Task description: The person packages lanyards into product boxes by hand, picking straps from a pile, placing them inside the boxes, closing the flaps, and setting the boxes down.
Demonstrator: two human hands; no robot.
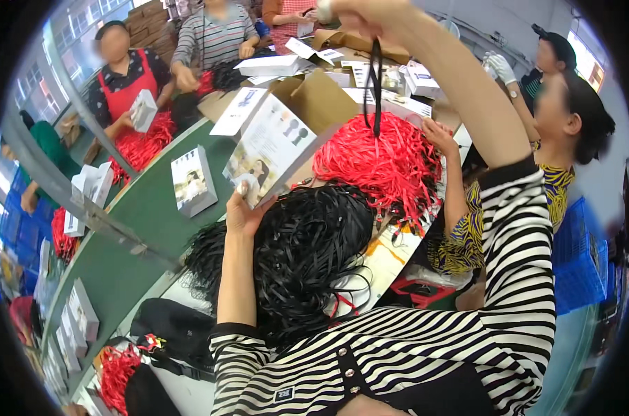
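Head view: raised right hand (pixel 352 15) pinches a black strap (pixel 376 83); left hand (pixel 243 208) grips an open box (pixel 286 139).

Black cords (pixel 307 256), red cords (pixel 377 166) — green belt (pixel 141 215), black-and-white striped sleeves (pixel 515 277).

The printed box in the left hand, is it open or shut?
Open: the printed box has its brown flap raised; the left hand grips its lower corner.

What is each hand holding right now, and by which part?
The left hand grips the open white box by its lower corner. The right hand, raised high, pinches the black strap by its top end, so it dangles.
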